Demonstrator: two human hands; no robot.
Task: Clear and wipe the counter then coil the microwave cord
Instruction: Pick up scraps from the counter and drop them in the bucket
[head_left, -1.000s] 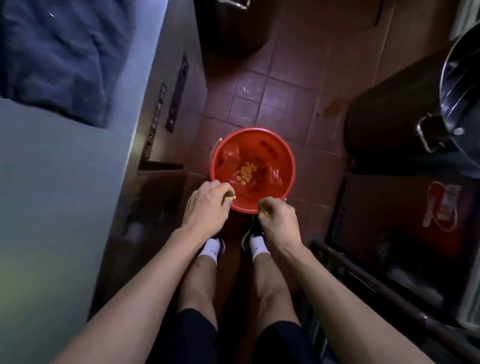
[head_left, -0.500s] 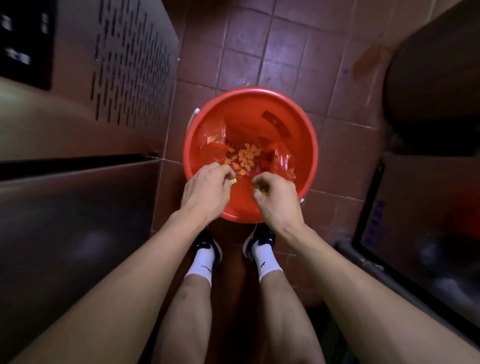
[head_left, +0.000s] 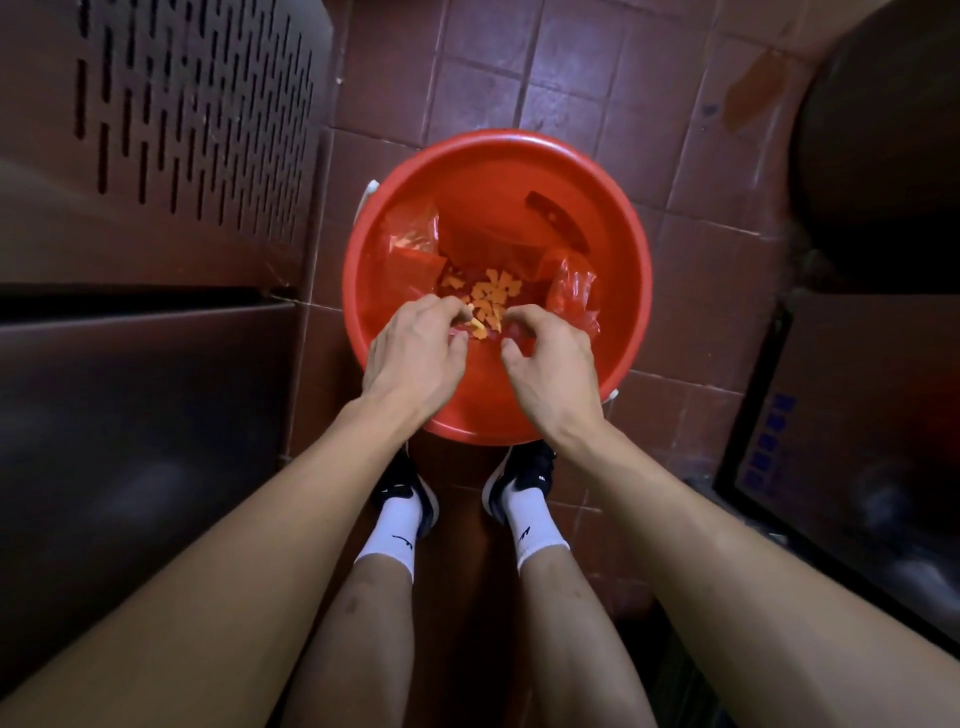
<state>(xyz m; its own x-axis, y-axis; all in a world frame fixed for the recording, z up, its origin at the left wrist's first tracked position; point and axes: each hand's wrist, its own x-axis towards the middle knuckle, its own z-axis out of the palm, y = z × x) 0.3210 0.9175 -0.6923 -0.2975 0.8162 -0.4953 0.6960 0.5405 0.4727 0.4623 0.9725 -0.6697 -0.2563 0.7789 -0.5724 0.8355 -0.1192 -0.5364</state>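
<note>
Both hands sit over the near half of the red bucket (head_left: 623, 270), which stands on the tiled floor (head_left: 467, 78) just beyond the feet. Left hand (head_left: 415, 348) has its fingers curled with the tips pinched together at the scrap pile; something small and orange shows at the fingertips, so it looks like it holds scraps, not certain. Right hand (head_left: 550, 358) is curled the same way, thumb toward the fingers; can't tell if anything is in it. The orange scraps (head_left: 493, 296) lie straight below and slightly far of the fingertips, centred between the hands, left hand marginally nearer. The pile is small chopped bits, irregular, no real long axis, resting on crumpled red plastic bags (head_left: 571, 291). My read: counter debris is being dumped, so the clearing step is in hand; next comes letting go and shaking the fingers clean over the bucket. Counter, microwave and cord are not in view.
</note>
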